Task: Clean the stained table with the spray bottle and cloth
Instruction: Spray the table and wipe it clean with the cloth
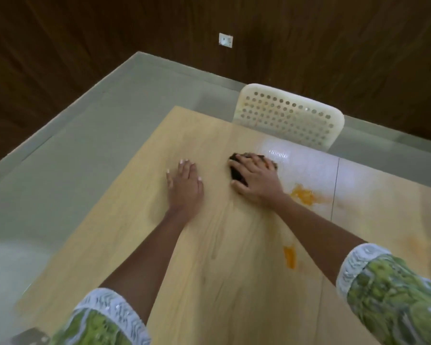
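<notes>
The right hand (255,179) presses a dark crumpled cloth (237,174) onto the pale wooden bench (209,245), fingers spread over it. At nine o'clock, the left hand (186,189) lies flat, fingers straight. Orange stains (302,194) sit at four o'clock.

Glossy wood-look table (209,245), perforated plastic chair (288,115)

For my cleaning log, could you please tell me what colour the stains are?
Orange-yellow stains, clearest in the head view.
</notes>
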